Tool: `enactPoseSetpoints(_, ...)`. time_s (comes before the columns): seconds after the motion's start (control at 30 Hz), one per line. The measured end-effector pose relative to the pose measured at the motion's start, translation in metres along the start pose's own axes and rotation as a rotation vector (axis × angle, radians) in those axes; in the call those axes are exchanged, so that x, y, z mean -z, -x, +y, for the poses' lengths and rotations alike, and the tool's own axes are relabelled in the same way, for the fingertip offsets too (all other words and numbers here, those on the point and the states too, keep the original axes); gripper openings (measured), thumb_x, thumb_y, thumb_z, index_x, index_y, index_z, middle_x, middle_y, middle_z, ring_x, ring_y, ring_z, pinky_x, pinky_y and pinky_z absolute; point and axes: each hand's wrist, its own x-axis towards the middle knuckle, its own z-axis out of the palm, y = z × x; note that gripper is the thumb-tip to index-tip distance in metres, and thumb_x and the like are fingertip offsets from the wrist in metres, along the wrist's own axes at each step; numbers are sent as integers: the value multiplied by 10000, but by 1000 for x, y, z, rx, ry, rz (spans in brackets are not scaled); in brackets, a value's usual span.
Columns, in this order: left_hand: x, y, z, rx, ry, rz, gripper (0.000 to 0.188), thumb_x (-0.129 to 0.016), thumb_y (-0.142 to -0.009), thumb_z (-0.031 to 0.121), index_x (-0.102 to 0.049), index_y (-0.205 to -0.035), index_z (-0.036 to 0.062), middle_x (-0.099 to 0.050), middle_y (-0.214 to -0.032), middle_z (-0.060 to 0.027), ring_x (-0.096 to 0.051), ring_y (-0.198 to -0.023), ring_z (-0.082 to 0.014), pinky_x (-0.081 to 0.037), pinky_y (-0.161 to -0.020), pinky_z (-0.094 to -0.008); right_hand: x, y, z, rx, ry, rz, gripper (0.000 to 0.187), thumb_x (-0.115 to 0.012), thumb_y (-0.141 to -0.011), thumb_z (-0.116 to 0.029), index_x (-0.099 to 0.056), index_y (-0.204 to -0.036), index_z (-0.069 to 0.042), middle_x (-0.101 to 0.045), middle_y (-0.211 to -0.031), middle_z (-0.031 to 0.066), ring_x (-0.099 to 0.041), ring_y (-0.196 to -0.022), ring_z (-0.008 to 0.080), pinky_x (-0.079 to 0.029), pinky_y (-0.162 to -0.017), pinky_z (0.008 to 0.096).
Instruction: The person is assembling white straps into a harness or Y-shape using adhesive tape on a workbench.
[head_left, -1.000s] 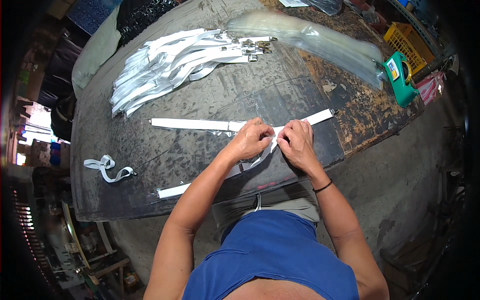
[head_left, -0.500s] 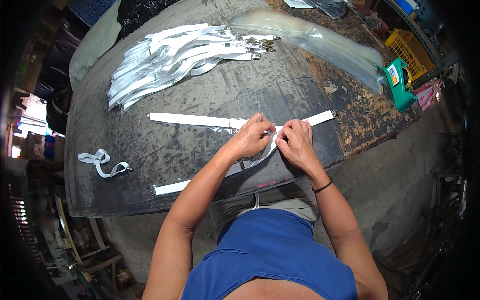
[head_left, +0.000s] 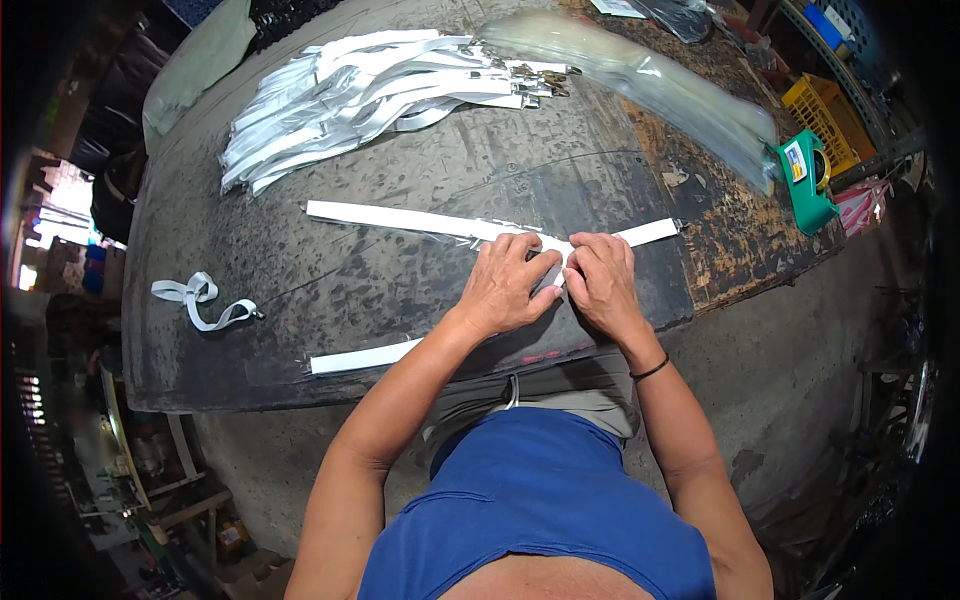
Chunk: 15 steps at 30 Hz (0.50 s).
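A pair of white strap suspenders [head_left: 400, 219] with metal end clips lies spread across the dark table, clear plastic film around its middle. Its arms reach far left, to the right and to the near left. My left hand [head_left: 507, 280] bends its fingers over the crossing of the straps, thumb below. Close beside it, my right hand [head_left: 602, 280] pinches the same crossing with curled fingers. The point where the straps meet is partly hidden under the fingertips. My left forearm covers part of the near strap [head_left: 365, 356].
A pile of plastic-wrapped white straps [head_left: 370, 100] with metal clips lies at the far left. Clear plastic sleeves [head_left: 650, 95] are stacked at the far right, beside a green tape dispenser [head_left: 808, 185]. A looped white strap [head_left: 205, 300] rests at left. A yellow crate [head_left: 818, 120] stands beyond.
My left hand has shifted slightly, its fingers now spread over the crossing beside my right hand. The far-left strap has moved right, and the slack film and strap below the hands are hidden now.
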Motion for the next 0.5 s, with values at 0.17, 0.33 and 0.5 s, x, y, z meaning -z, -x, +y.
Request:
enactPoseSetpoints(0.17,-10,6,-2,-81,-123,96,473,-762,-778,340,-646,-1208,179,-546,-1203,-89,-500,-1155,-304,-401,-930,-444,2,0,-1,-4,-6,-26,136,-668,-827,-133,-596,-924,-71,-596,-1185,105,-515,-1169,322,-326,-1074,540)
enactPoseSetpoints(0.33,-13,4,-8,-84,-66,117,414,-767,-786,329,-678,-1159,172,-568,-1177,-89,-527,-1122,-303,-409,-918,-440,-2,2,2,-8,-5,-9,127,-662,-843,-131,-592,-927,-66,-594,-1175,109,-516,-1159,322,-327,-1066,525)
enactPoseSetpoints(0.5,-21,-8,-10,-33,-16,161,231,-755,-806,260,-713,-1018,179,-590,-1091,-72,-549,-1068,-283,-408,-874,-438,-2,1,0,-13,-6,-7,117,-650,-867,-135,-591,-940,-65,-587,-1157,112,-514,-1148,320,-333,-1047,503)
